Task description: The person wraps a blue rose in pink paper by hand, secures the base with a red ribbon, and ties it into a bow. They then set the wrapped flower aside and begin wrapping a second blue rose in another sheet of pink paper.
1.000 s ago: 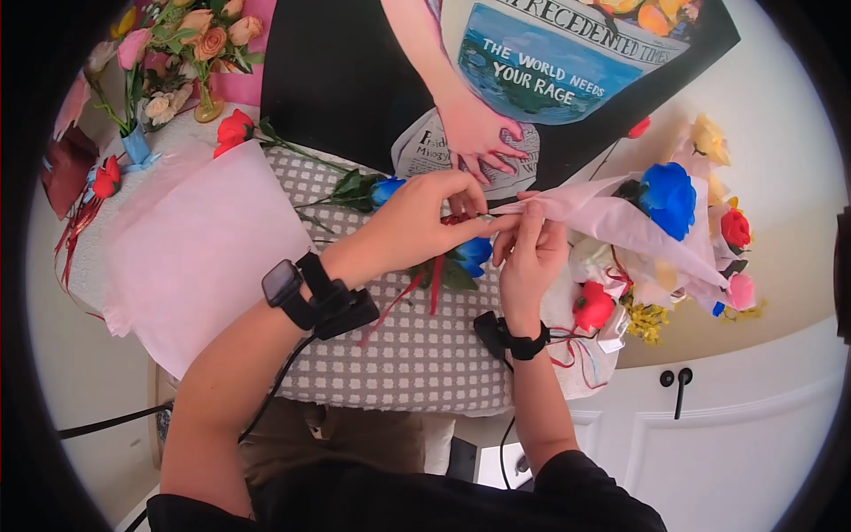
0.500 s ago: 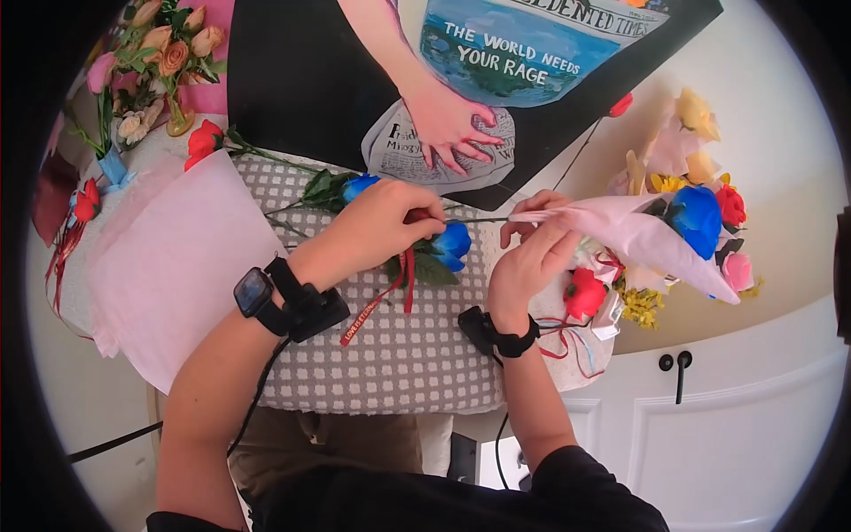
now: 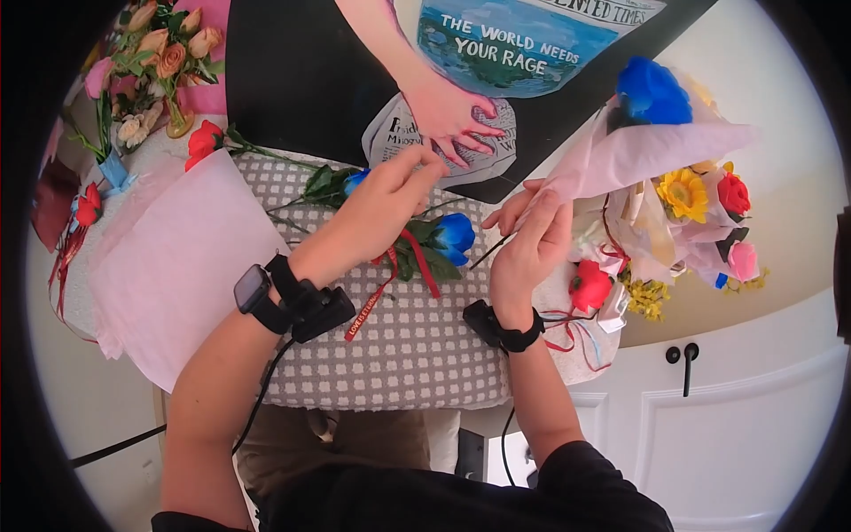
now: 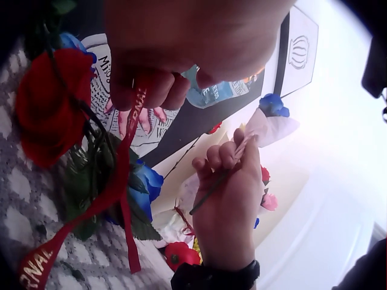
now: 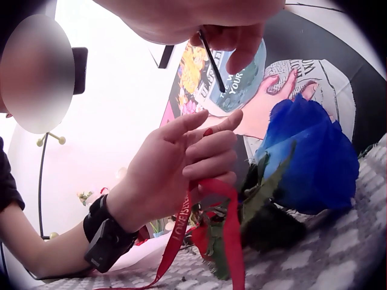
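My right hand [image 3: 532, 248] grips the twisted lower end of pink wrapping paper [image 3: 612, 160], with a large blue rose [image 3: 653, 91] at its flared top. The bare dark stem [image 4: 208, 193] sticks out below that grip in the left wrist view. My left hand [image 3: 381, 213] is apart from the wrapped rose. Its lower fingers curl round a red ribbon [image 5: 181, 223] with lettering, while thumb and index finger extend free in the right wrist view. Under the left hand, another blue rose [image 3: 455, 238] with green leaves lies on the checked cloth [image 3: 399, 363].
Pink paper sheets [image 3: 177, 266] lie at the left. A sunflower [image 3: 683, 195] and other wrapped flowers stand at the right, near a red flower [image 3: 589, 285]. A painted black board [image 3: 292, 89] is at the back, and a vase of peach roses [image 3: 171, 59] stands back left.
My left hand worked at the paper's twisted end, then pinched the stem, and now has let it go. My right hand has tilted the wrapped rose upward.
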Demonstrator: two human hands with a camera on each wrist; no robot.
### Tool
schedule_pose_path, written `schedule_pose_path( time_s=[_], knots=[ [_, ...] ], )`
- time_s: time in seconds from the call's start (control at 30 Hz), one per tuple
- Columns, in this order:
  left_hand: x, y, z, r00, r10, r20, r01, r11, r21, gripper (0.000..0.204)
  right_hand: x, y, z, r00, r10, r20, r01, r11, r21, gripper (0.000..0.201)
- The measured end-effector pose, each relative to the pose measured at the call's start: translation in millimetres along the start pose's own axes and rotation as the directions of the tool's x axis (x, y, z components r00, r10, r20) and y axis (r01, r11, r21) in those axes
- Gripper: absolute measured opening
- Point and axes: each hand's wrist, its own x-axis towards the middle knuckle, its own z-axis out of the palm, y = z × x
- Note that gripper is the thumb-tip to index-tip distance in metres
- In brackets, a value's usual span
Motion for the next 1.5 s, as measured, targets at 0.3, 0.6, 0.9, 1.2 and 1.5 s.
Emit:
schedule_pose_path(
  time_s=[0.3,0.6,0.9,1.2,1.5],
  knots=[
    [-4,1,10,0.993,0.115,0.013,-0.115,0.993,-0.001,0.024,-5,-4,8,0.968,0.222,0.121,-0.229,0.972,0.049,0.025],
    [-7,10,16,0.99,0.142,-0.01,-0.142,0.99,0.0,0.013,-5,-1,11,0.947,0.273,0.168,-0.271,0.962,-0.033,0.018],
    [-11,16,10,0.987,0.152,-0.047,-0.143,0.975,0.169,0.012,-9,4,11,0.94,0.298,0.166,-0.301,0.954,-0.008,0.019],
    [-12,16,17,0.969,0.227,-0.092,-0.23,0.973,-0.023,0.021,-10,-6,11,0.919,0.302,0.252,-0.291,0.953,-0.081,0.031],
    [0,8,-5,0.988,0.082,-0.127,-0.106,0.975,-0.196,0.027,-12,3,8,0.951,0.275,0.143,-0.276,0.961,-0.009,0.012]
  ],
)
